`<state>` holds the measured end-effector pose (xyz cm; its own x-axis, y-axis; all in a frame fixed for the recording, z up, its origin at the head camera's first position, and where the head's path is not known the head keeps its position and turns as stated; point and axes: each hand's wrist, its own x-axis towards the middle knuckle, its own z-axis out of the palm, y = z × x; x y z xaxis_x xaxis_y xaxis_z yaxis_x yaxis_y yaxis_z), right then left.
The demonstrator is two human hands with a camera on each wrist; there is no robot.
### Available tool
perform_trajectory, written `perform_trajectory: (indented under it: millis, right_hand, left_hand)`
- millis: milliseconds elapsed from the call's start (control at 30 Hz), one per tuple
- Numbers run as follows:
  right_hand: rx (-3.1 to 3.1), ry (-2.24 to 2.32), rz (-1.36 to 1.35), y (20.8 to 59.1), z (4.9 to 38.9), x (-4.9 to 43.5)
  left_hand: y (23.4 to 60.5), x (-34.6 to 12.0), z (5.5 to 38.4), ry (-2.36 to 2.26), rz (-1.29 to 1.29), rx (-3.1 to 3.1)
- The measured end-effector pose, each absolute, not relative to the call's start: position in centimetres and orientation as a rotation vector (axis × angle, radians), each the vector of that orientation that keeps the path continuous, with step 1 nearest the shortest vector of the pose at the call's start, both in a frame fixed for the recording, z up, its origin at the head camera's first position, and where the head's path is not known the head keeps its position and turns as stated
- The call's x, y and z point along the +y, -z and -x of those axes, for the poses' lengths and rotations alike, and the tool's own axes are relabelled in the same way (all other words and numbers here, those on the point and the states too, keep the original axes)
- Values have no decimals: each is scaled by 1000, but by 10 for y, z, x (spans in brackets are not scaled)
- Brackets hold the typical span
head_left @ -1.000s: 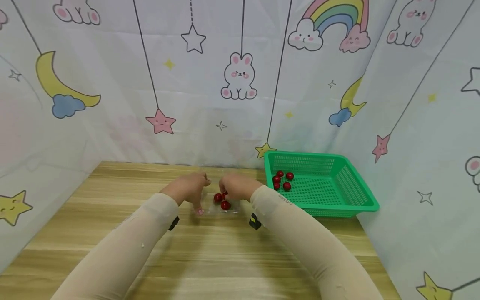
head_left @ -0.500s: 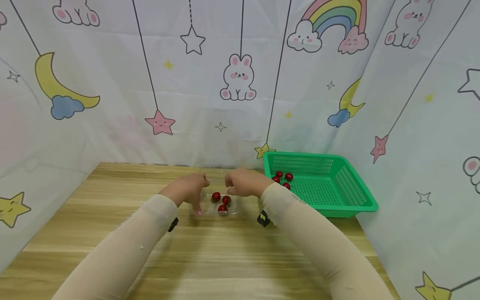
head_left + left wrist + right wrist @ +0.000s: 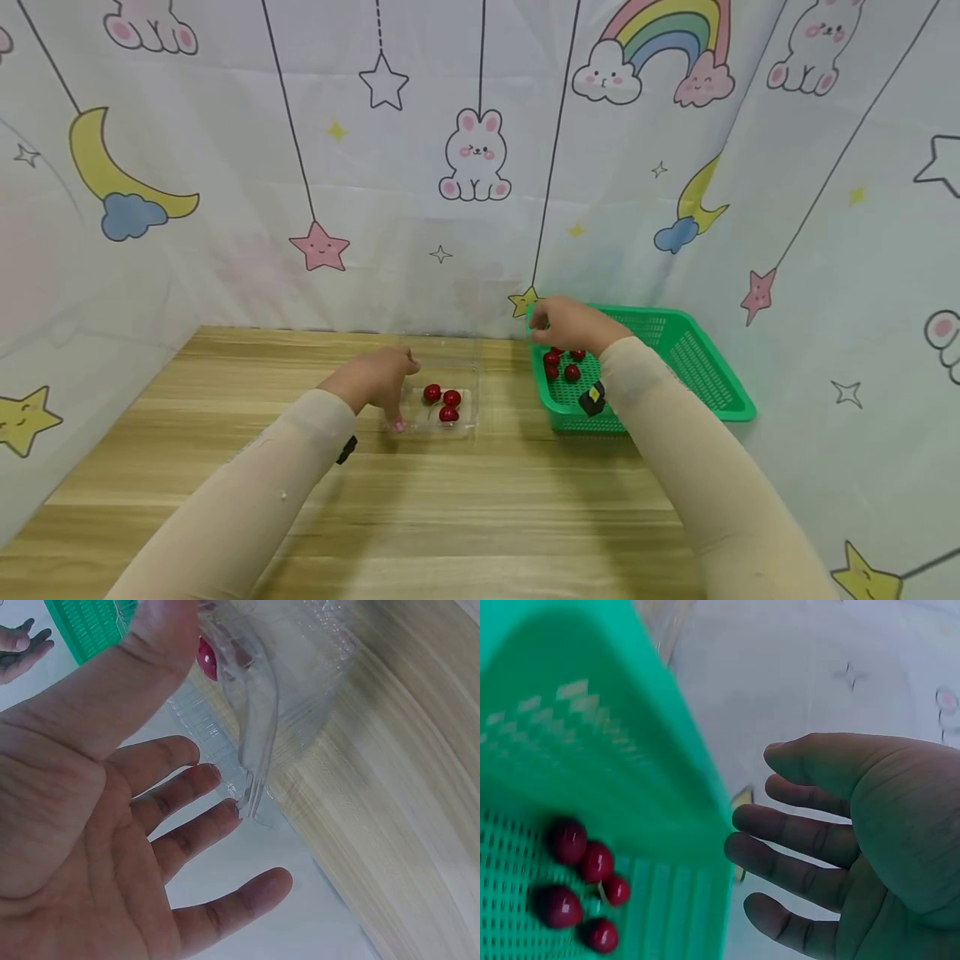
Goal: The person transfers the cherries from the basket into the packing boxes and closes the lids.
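A clear plastic box (image 3: 464, 417) with its lid raised stands on the table with three red cherries (image 3: 449, 414) in it. My left hand (image 3: 375, 379) is at the box's left side; in the left wrist view its fingers (image 3: 187, 844) are spread and loosely bent, fingertips at the clear edge, with the thumb (image 3: 142, 671) overlapping the box. My right hand (image 3: 572, 325) hovers over the back left of a green basket (image 3: 660, 414). Its fingers are loosely extended and hold nothing in the right wrist view. Several cherries (image 3: 561, 906) lie on the basket floor below it.
The wooden table (image 3: 450, 508) runs back to a white cloth (image 3: 390, 167) printed with rabbits, stars and moons. More of this cloth hangs along the left and right sides. The basket stands at the table's right, near that side's cloth.
My right hand has lifted away from the plastic box, leaving the cherries there, and moved right to above the green basket. My left hand has stayed at the box.
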<state>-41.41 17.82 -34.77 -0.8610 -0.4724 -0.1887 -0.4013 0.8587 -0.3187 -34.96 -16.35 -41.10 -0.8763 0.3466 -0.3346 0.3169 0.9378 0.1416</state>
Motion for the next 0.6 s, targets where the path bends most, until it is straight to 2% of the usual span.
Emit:
perform_trajectory:
  millis: [267,600]
  right_hand:
    - [2796,426,572,362,441,231]
    - [2740,379,443,386,465,254]
  left_hand:
    - [410,-163,348,-126,-468,2736]
    - [411,-165,350,-154,-446,2729]
